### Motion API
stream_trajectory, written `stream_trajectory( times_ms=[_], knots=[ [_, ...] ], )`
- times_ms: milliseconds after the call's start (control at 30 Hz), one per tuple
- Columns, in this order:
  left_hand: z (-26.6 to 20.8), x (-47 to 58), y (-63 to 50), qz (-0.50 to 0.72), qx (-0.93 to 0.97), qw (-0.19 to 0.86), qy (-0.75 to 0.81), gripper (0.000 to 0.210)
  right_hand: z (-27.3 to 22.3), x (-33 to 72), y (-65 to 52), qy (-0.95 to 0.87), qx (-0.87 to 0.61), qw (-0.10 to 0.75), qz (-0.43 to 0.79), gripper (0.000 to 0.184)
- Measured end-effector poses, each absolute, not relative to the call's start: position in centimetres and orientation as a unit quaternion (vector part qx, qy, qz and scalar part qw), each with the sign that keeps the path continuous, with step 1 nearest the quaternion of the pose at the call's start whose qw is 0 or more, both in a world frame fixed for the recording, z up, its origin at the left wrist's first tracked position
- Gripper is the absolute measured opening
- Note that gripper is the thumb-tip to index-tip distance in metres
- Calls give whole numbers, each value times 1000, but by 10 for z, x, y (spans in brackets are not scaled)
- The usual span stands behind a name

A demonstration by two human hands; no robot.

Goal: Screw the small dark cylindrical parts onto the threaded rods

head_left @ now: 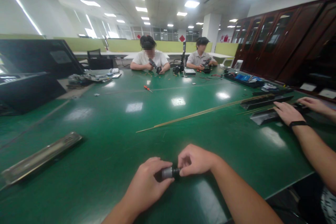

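Note:
Between my two hands, just above or on the green tabletop, is a small cylinder (167, 172), grey on its left part and black and ringed at its right end. I cannot make out what kind of part it is. My left hand (148, 180) closes round the grey part with thumb and fingers. The thumb and fingertips of my right hand (196, 160) pinch the black end. Part of the cylinder is hidden by the left fingers.
Long thin brass-coloured rods (194, 113) lie across the green table (110, 161). A metal channel piece (43, 157) lies left. At right, a co-worker's hands (290, 113) touch dark metal channels (258, 117). A red screwdriver (147, 88) lies farther back, before two seated people holding tools.

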State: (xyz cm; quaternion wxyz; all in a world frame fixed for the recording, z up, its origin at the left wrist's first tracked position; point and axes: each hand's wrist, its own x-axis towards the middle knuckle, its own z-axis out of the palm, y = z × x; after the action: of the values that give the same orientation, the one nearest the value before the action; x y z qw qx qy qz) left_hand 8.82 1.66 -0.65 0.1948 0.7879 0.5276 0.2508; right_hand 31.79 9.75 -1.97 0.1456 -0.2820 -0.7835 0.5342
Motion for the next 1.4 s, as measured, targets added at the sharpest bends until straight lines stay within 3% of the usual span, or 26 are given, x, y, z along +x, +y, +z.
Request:
stream_trajectory(
  times_ms=[1400],
  knots=[
    [-9,80,20,289,775,188,530,26,-13,329,101,-779,-305,155,525,20]
  ],
)
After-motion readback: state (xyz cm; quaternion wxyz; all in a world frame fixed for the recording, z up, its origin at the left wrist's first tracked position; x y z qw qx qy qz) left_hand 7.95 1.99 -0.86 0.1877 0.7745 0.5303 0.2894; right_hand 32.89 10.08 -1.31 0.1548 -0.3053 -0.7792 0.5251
